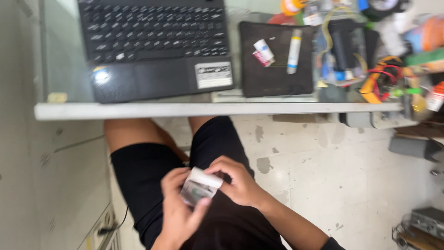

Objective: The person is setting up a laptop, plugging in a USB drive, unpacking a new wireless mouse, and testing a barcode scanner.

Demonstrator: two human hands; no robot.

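I sit below the desk edge with both hands over my lap. My left hand (178, 208) cups a small clear plastic packet (196, 190) with something dark and greenish inside. My right hand (236, 180) pinches the white paper flap (206, 177) at the packet's top, thumb and fingers closed on it. Both hands touch the same packet, above my black shorts (138, 180). What the packet holds is too blurred to tell.
A black laptop (155, 46) sits on the white desk (212, 110) ahead. To its right a black mat (275, 76) carries a small tube and a white stick. Tangled wires and tools (379, 78) crowd the desk's right end. Grey boxes (430, 220) lie on the tiled floor at right.
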